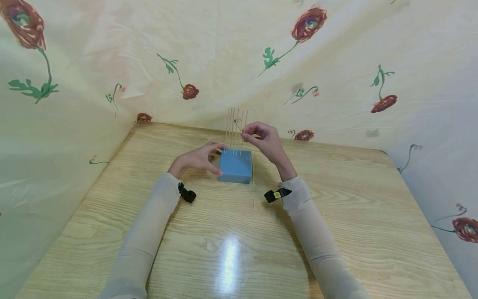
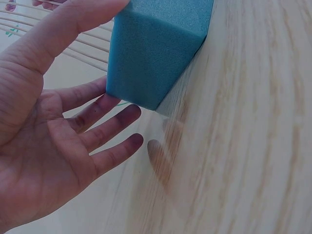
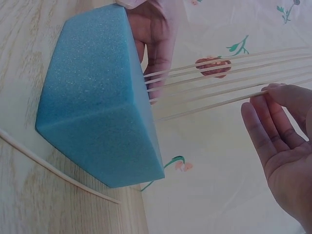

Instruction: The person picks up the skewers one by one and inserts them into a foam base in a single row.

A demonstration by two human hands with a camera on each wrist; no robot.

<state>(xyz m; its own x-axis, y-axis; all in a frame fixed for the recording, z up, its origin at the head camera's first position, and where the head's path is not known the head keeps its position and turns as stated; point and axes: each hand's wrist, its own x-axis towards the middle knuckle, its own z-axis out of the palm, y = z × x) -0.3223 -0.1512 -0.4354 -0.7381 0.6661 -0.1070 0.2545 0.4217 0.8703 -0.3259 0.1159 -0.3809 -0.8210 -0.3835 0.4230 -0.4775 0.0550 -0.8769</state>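
Note:
A blue foam block (image 1: pixel 236 164) lies on the table with several thin wooden sticks (image 3: pixel 185 81) standing up from its far part in a row. My left hand (image 1: pixel 198 158) holds the block at its left side, thumb at the near corner and index finger toward the far corner; the other fingers are spread, as the left wrist view shows. Between thumb and fingertips my right hand (image 1: pixel 267 141) pinches the rightmost stick (image 3: pixel 209 107) partway up. That stick's lower end meets the block's top face; how deep it goes is hidden.
One loose stick (image 1: pixel 253 191) lies on the wooden table (image 1: pixel 186 241) along the block's right side, pointing toward me. A flower-patterned cloth (image 1: pixel 239 50) hangs behind the table and at both sides. Each wrist wears a black strap.

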